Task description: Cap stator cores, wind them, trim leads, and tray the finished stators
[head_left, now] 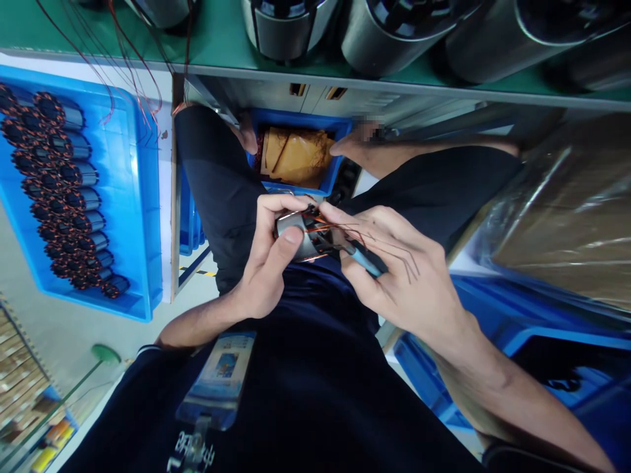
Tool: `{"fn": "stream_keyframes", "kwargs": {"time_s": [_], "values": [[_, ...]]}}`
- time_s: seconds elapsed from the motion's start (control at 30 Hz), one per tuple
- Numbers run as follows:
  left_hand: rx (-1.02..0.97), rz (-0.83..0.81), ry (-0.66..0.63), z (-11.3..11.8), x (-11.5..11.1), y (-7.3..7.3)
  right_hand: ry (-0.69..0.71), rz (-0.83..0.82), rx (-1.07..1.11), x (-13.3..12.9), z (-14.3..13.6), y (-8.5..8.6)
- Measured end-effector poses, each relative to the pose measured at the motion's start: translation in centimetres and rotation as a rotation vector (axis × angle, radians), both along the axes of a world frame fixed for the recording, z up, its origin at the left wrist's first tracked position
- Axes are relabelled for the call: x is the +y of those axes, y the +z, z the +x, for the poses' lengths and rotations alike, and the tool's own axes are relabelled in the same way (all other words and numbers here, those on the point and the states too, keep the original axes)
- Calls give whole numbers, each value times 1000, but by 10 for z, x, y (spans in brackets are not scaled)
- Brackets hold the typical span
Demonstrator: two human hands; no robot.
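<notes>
A metal-cased motor stator [306,240] is held over my lap, its open, wound end facing right. My left hand [266,263] is closed around the casing, thumb on the near side and fingers over the far side. At the wound end, my right hand [404,266] grips a small hand tool with a blue-grey handle [365,258]; its tip is too hidden to tell its kind. Thin copper wires [345,226] run from the stator across the right fingers, and their loose ends lie over the back of that hand.
Several larger metal motor casings [389,39] stand on the green bench [211,49] ahead. On the left, a blue tray [140,263] holds rows of wound stators [81,174]. Between my feet is a blue bin [315,121]. A plastic-wrapped carton [557,217] sits at right.
</notes>
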State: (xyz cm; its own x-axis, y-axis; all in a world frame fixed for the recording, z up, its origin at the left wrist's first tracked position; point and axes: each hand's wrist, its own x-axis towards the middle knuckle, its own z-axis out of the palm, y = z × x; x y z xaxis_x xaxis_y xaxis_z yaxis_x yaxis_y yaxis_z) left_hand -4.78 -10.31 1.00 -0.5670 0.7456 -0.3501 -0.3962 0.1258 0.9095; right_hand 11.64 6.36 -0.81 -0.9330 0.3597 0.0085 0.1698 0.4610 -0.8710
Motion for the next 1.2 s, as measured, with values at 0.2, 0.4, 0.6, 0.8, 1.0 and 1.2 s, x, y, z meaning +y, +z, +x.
{"fn": "stream_keyframes", "kwargs": {"time_s": [0.2, 0.4, 0.6, 0.8, 1.0, 1.2], "values": [[148, 94, -91, 0, -4, -1, -37, 49, 19, -1, 1, 8], [194, 8, -18, 3, -6, -4, -93, -25, 109, -3, 0, -4], [188, 17, -37, 1, -5, -1, -94, 22, 18, -1, 2, -10], [146, 20, -83, 6, -4, 2, -130, 100, 60, -3, -2, -6], [100, 45, -98, 6, -2, -1, -123, -64, 14, -4, -3, -1], [-224, -50, 91, 4, 22, 13, -112, -55, 37, -4, -9, 2]]}}
